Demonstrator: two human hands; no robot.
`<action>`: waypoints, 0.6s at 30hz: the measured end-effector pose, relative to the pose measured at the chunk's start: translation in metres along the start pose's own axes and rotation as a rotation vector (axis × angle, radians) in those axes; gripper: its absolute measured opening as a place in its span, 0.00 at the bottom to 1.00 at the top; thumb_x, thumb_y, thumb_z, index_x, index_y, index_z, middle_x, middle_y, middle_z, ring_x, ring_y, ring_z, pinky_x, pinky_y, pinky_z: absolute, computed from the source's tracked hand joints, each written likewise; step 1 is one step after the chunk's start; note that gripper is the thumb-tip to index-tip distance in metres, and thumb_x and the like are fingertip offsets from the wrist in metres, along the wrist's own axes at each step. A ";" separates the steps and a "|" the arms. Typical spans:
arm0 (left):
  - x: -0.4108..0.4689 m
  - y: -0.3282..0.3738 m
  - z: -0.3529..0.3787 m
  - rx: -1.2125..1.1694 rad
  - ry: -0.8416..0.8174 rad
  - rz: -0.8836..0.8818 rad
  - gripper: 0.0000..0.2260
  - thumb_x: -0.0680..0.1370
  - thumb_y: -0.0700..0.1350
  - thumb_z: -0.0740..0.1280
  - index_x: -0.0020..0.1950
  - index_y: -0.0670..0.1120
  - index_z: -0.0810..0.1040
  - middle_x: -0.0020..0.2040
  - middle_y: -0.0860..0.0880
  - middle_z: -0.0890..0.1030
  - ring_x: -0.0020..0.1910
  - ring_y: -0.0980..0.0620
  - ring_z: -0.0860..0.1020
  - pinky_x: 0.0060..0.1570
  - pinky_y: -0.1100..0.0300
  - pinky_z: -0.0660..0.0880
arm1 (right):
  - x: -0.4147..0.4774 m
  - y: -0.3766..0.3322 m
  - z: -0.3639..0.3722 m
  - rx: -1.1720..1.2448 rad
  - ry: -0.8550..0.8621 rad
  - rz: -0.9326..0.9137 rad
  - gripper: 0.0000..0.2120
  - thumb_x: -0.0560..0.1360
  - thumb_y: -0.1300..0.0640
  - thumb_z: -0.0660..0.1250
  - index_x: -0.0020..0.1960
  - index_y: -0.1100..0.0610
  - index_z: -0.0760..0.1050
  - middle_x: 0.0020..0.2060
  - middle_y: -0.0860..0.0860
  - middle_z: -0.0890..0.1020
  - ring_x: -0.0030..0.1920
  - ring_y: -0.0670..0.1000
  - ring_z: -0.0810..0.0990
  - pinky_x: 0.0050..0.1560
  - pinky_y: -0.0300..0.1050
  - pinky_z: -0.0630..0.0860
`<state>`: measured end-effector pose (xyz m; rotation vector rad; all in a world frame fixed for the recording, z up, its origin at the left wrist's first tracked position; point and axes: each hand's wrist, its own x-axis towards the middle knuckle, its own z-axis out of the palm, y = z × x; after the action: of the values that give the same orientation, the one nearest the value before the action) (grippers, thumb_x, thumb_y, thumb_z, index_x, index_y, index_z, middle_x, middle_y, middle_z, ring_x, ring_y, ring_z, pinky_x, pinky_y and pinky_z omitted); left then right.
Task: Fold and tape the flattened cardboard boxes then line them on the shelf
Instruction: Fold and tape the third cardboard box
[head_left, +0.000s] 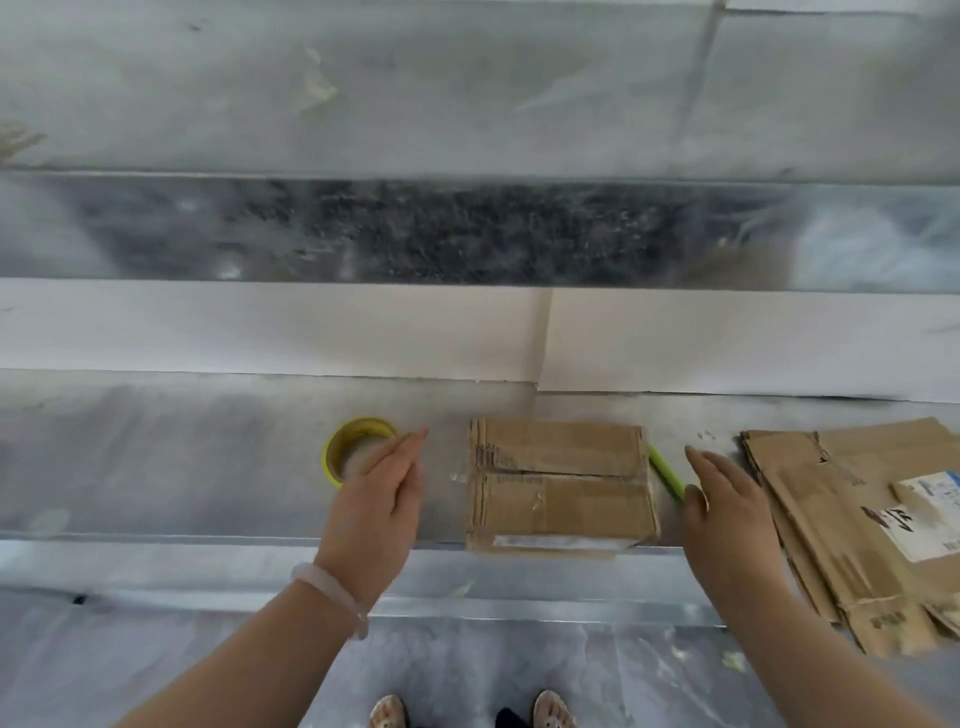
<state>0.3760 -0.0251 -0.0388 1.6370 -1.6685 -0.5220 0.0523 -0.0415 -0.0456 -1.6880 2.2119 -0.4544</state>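
A folded, taped cardboard box (561, 483) stands on the grey metal shelf (208, 467), its front at the shelf's near edge. My left hand (382, 488) hovers to the left of the box with straight fingers, holding nothing. My right hand (719, 504) hovers to the right of the box, fingers straight, also empty. Neither hand touches the box. A yellow tape roll (343, 447) lies behind my left hand, partly hidden by it. A stack of flattened cardboard boxes (852, 525) lies at the right, overhanging the shelf edge.
A green pen-like tool (665, 470) lies between the box and my right hand. A pale paper strip (260, 332) runs along the back of the shelf, with an upper shelf level (363, 93) above. My feet (472, 712) stand on the floor below.
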 end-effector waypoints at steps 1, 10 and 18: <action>-0.003 0.019 0.007 -0.136 0.008 -0.112 0.16 0.82 0.41 0.58 0.70 0.47 0.71 0.60 0.55 0.75 0.58 0.65 0.72 0.59 0.76 0.64 | -0.004 -0.010 -0.005 0.207 0.017 0.030 0.21 0.82 0.58 0.57 0.75 0.51 0.66 0.69 0.51 0.72 0.68 0.52 0.69 0.68 0.48 0.66; 0.011 0.071 0.074 -0.433 0.008 -0.664 0.34 0.74 0.65 0.63 0.76 0.53 0.60 0.69 0.54 0.70 0.68 0.52 0.69 0.69 0.50 0.66 | -0.009 -0.084 -0.015 0.667 -0.268 0.225 0.28 0.76 0.40 0.65 0.70 0.51 0.63 0.55 0.47 0.76 0.52 0.51 0.77 0.50 0.44 0.73; 0.024 0.080 0.080 -0.071 0.042 -0.616 0.23 0.71 0.62 0.69 0.61 0.52 0.74 0.55 0.50 0.73 0.56 0.51 0.73 0.60 0.57 0.70 | 0.005 -0.081 -0.004 0.590 -0.161 0.225 0.23 0.70 0.41 0.73 0.55 0.47 0.65 0.40 0.40 0.74 0.42 0.49 0.78 0.46 0.48 0.78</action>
<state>0.2652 -0.0558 -0.0278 2.0854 -1.0768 -0.8231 0.1192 -0.0660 -0.0065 -1.1127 1.8703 -0.7855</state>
